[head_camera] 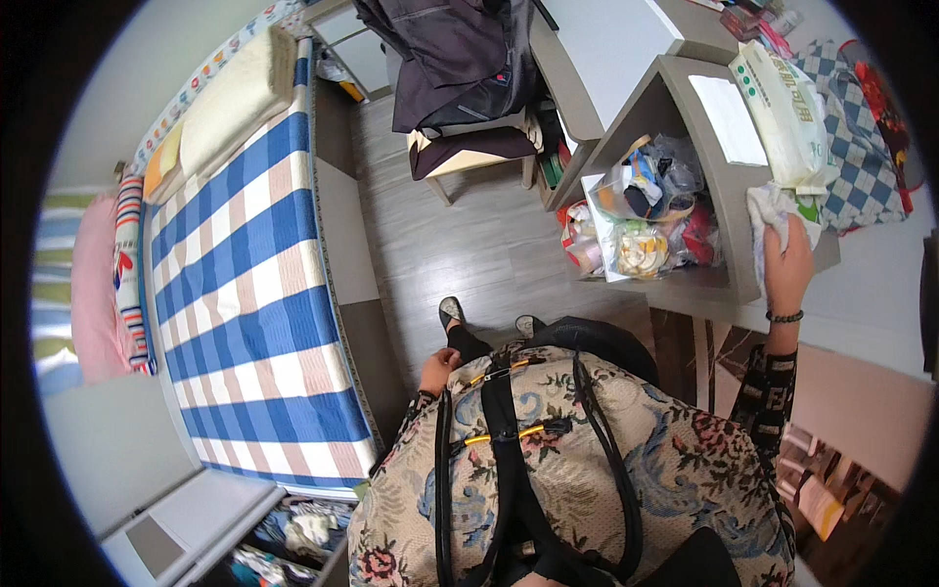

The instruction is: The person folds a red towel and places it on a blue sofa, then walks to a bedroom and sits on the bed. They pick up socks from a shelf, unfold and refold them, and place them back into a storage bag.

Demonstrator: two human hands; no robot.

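My right hand (pixel 788 264), with a dark bead bracelet at its wrist, grips a white cloth (pixel 766 209) at the edge of a grey cabinet top (pixel 708 125). Just beyond the cloth lies a pale plastic packet (pixel 785 117) bearing printed writing, with a folded white sheet (pixel 728 121) to its left. A blue checked fabric (pixel 858 139) spreads at the packet's right. My left hand (pixel 440 369) hangs low beside my body, its fingers curled, and I see nothing in it. Below the top, an open compartment holds several plastic bags of items (pixel 645 220).
A bed with a blue and white checked cover (pixel 249 286) stands on the left, a folded cream blanket (pixel 235 110) on it. Dark clothing (pixel 462 66) hangs over a wooden chair (pixel 469 161) ahead. An open drawer of clothes (pixel 308 528) is at the lower left.
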